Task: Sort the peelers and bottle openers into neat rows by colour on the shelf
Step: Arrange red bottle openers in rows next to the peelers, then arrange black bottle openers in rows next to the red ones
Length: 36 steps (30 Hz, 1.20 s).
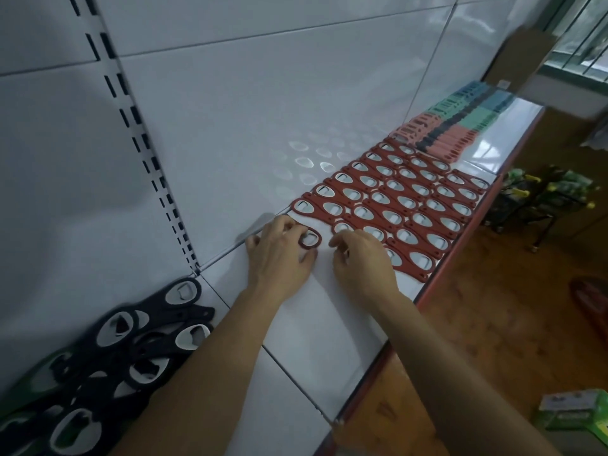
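Note:
Red bottle openers [394, 199] lie in neat diagonal rows on the white shelf [316, 327]. My left hand [279, 255] pinches one red bottle opener [310, 239] by its ring end at the near end of the rows. My right hand [362, 258] rests with curled fingers on the openers of the row beside it; what its fingers grasp is hidden. Further along lie pink [437, 139], green [467, 116] and blue peelers [490, 97] in rows. A loose heap of black bottle openers [131, 350] sits at the near left.
The white back panel [230, 110] with a slotted upright [144, 149] rises behind the shelf. The shelf's red front edge [437, 284] runs on the right, with wooden floor, a wire rack [539, 199] and green packs [572, 413] below.

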Tool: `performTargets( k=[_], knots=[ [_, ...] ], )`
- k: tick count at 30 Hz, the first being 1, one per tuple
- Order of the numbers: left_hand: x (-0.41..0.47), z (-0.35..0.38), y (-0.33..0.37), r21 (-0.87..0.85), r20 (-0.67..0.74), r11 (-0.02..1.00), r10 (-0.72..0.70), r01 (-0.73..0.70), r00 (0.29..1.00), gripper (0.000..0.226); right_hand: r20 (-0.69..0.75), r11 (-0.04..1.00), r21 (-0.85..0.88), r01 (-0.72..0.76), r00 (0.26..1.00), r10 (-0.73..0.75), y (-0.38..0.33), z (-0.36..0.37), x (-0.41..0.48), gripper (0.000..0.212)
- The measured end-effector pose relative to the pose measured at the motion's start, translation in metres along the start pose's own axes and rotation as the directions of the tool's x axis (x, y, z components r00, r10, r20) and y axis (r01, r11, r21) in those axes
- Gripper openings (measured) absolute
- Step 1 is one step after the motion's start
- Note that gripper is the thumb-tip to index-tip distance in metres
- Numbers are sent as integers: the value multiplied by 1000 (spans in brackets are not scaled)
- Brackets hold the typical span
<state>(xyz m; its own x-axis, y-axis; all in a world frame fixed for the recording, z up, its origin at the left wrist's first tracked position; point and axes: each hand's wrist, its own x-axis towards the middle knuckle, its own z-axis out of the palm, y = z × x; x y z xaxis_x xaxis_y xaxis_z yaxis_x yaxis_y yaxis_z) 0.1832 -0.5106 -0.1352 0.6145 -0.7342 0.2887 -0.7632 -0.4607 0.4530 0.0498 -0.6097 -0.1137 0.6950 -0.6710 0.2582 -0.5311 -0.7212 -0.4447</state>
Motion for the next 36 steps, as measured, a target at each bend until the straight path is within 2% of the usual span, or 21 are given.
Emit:
performTargets(
  k=[2, 5, 8, 18, 22, 25, 27, 29, 32, 36],
  knots=[
    [7, 1, 4, 32, -10, 999, -15, 15, 1000, 32, 42, 998, -25, 59, 997, -57, 8, 0, -7, 21],
    [17, 5, 8, 62, -12, 998, -19, 20, 1000, 29, -11, 993, -41, 107, 994, -108, 11, 9, -15, 20],
    [25, 8, 10, 33, -26, 999, -8, 9, 1000, 28, -43, 993, -49, 109, 993, -112, 12, 13, -16, 20],
    [31, 12, 10, -8, 3, 1000, -18, 18, 1000, 37, 20, 994, -35, 105, 994, -104, 14, 8, -19, 25],
    [16, -11, 6, -37, 143, 999, 25, -19, 989, 54, 62, 992, -19, 122, 991, -121, 14, 3, -21, 27],
    [-7, -49, -11, 153, 293, 983, 49, -98, 955, 56, 145, 985, -19, 171, 975, -167, 12, -3, -17, 30],
    [-34, -76, -27, 251, 324, 963, 14, -101, 946, 58, 207, 967, -4, 254, 947, -248, 6, -2, -11, 30],
    [-68, -101, -39, 315, 271, 947, -22, -67, 962, 62, 280, 936, 45, 350, 895, -348, -9, 2, -5, 28],
    [-117, -128, -48, 351, 105, 929, -168, 122, 980, 65, 350, 857, 134, 497, 785, -510, -46, 14, -2, 28],
    [-179, -153, -50, 313, -66, 861, -401, 400, 914, 68, 360, 708, 305, 637, 611, -705, -105, 32, -13, 27]
  ],
)
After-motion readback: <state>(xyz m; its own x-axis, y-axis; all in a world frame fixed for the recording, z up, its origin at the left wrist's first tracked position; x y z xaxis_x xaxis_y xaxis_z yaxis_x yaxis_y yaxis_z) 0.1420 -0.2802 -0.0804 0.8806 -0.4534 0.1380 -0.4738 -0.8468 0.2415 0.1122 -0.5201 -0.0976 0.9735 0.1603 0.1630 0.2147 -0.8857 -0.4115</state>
